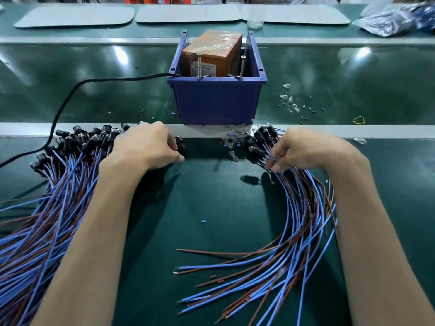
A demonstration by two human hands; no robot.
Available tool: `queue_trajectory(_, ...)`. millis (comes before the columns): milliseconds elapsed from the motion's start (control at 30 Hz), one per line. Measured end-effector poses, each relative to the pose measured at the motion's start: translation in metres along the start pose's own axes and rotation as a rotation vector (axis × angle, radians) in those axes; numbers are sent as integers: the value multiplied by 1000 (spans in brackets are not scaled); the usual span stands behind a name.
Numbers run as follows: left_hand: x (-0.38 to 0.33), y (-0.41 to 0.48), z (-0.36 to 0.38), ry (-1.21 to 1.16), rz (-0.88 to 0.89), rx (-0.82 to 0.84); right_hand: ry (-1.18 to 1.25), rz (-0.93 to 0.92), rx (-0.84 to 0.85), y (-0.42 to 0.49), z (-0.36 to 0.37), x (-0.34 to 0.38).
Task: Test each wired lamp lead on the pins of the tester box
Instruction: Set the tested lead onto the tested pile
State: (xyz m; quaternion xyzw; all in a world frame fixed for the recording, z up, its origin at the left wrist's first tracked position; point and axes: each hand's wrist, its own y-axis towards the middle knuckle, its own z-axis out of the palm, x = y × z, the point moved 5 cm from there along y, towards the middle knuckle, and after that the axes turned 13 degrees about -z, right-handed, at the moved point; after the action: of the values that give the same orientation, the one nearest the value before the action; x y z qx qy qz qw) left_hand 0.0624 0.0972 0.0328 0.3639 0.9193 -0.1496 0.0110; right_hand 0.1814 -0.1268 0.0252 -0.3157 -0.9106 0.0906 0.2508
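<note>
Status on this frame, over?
Hands busy: left hand grips a black lamp; right hand pinches a blue wire. Tester pins bare, no lead on them. Path to box clear.

Left hand grips a black lamp holder; right hand pinches a blue lead near the blue bin.

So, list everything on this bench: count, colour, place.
Tester box: one, orange-brown, inside the bin.
Bin: one, blue, centre.
Pins: two, metal, upright at the bin's front rim.
Power cable: one, black, running left from the bin.
Left pile of lamp leads: many, blue and brown wires, black holders.
Right pile of lamp leads: many, same colours.
Loose bulbs: several, clear, right of the bin.
Rubber band: one, yellow, far right.
Mats: three, grey, far side.
Left hand: grips a black lamp holder.
Right hand: pinches a blue wire.
</note>
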Motion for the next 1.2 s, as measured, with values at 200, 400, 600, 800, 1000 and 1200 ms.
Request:
queue_trajectory(200, -8, 2, 4, -38, -27, -136, -13, -1, -1, 1, 0, -2)
queue_trajectory(400, -16, 2, 14, -32, 1, -169, -34, 1, -94, 2, -3, -2)
queue_trajectory(600, -12, 4, 9, -36, -44, -248, 7, -31, -266, -2, -18, 13)
queue_trajectory(800, -13, 5, 11, -16, -53, -223, 79, -263, 184, -6, 16, 77)
queue_trajectory(1000, -15, -8, -4, -141, -11, -226, 239, -290, 619, -4, 75, 124)
queue_trajectory(1200, -34, -31, -25, -516, 228, -126, 138, -388, 98, 14, 40, 113)
